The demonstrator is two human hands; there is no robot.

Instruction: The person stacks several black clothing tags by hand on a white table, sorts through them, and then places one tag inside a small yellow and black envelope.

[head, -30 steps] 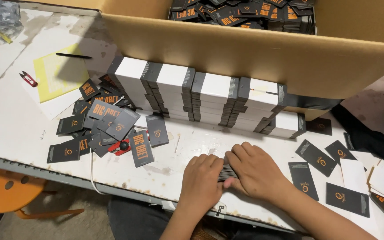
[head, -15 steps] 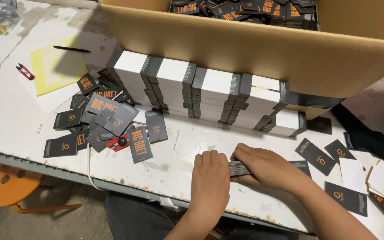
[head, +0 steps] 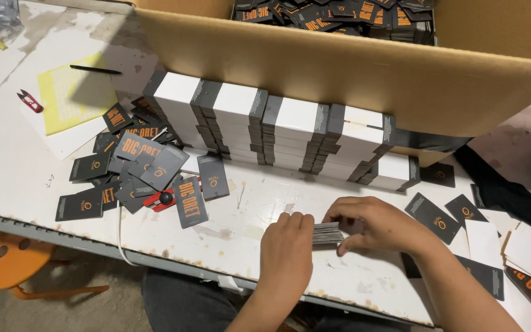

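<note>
Both grips close on one small stack of dark grey cards with pale edges (head: 328,233), which lies flat near the front of the scratched white work surface (head: 19,172). Its long axis runs left to right, between the two hands. The left hand (head: 287,246) lies palm down, and its fingertips press against the left end of the stack. The right hand (head: 379,226) covers the right end, with the fingers curled over the top and the thumb below. So the stack is held from both ends; neither hand is clearly nearer.

Behind the hands stands a large brown cardboard box (head: 351,74), with loose dark tags inside. Against its front wall leans a row of white and dark grey card bundles (head: 284,132), well apart from the held stack. To the left is a loose heap of dark tags with orange print (head: 139,163), and more single tags (head: 434,212) lie to the right. A small red thread cutter (head: 30,101) lies far left, near a yellow sheet (head: 72,98).
</note>
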